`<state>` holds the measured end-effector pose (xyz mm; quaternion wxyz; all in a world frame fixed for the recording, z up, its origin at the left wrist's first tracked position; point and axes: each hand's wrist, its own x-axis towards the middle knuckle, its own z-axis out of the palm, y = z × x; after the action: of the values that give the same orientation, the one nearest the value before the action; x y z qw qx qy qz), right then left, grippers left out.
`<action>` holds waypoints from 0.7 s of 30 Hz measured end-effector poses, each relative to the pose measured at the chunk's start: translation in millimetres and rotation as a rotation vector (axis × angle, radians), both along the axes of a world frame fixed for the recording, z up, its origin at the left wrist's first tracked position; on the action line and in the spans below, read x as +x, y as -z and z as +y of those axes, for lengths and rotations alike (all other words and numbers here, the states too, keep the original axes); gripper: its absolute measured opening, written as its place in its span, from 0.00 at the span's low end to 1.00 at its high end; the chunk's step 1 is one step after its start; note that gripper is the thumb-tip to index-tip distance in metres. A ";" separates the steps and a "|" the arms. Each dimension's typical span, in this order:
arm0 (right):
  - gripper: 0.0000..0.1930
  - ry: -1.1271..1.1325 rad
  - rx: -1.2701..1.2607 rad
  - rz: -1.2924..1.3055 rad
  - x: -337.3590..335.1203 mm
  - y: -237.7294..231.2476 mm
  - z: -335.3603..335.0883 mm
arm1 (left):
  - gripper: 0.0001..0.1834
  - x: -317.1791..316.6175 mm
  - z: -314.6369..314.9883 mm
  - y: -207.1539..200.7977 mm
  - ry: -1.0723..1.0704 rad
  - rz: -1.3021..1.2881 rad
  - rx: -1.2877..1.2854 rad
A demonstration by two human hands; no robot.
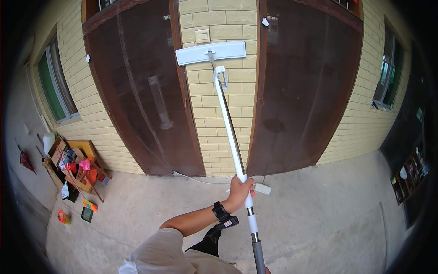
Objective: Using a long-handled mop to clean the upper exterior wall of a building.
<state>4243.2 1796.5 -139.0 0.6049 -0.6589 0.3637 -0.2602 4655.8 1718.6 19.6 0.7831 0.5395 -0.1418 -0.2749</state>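
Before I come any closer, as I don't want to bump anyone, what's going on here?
A person grips a white pole with the left hand; the right hand barely shows by the grey grip. The pole's flat white head is raised before the brick wall, between two brown doors; whether it touches the wall is unclear.

Right hand point(268, 271) (mere sliver) cropped below, grey handle point(258, 256) likewise, shelf items point(403, 173) indistinct

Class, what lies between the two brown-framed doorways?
The head view shows cream brick wall, bearing a pale switch plate; the white mop head and its pole appear in front, below that plate.
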 end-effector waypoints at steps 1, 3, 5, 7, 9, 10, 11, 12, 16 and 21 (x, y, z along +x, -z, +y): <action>0.25 0.001 -0.002 0.001 0.8 -2.1 -1.4 | 0.07 -0.2 0.1 -0.3 -0.004 -0.017 -0.014; 0.25 -0.013 -0.046 0.005 2.6 -4.1 -3.3 | 0.07 1.6 -0.9 -0.3 0.006 -0.015 -0.023; 0.25 -0.008 -0.061 -0.002 1.0 0.1 -5.2 | 0.07 1.4 -4.7 -0.4 0.018 -0.013 -0.032; 0.25 -0.001 -0.076 -0.010 -3.5 0.7 -8.6 | 0.07 -1.3 -10.2 0.0 0.009 0.009 -0.031; 0.25 -0.023 -0.033 0.051 -7.3 -10.7 -10.8 | 0.07 -2.3 -13.2 0.9 0.019 0.027 -0.049; 0.25 -0.017 -0.035 0.051 -9.3 -9.8 -13.7 | 0.07 -3.3 -14.9 1.3 0.028 0.046 -0.067; 0.25 -0.015 -0.097 0.054 -12.9 -8.4 -14.5 | 0.07 -5.9 -15.4 0.1 0.042 0.047 -0.067; 0.25 -0.011 -0.161 0.058 -15.8 -6.0 -13.6 | 0.07 -8.3 -15.4 -1.4 0.056 0.095 -0.050; 0.26 -0.001 -0.264 0.154 -46.6 5.5 -8.6 | 0.09 -23.3 -26.5 10.3 0.191 0.293 -0.013; 0.29 0.155 -0.638 0.386 -56.7 -14.8 7.6 | 0.14 -31.4 -38.1 27.4 0.528 0.583 -0.290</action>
<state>4186.5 1804.1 -124.1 0.2679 -0.8215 0.4206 -0.2764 4624.4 1680.5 -7.7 0.7609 0.2685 -0.0848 -0.5846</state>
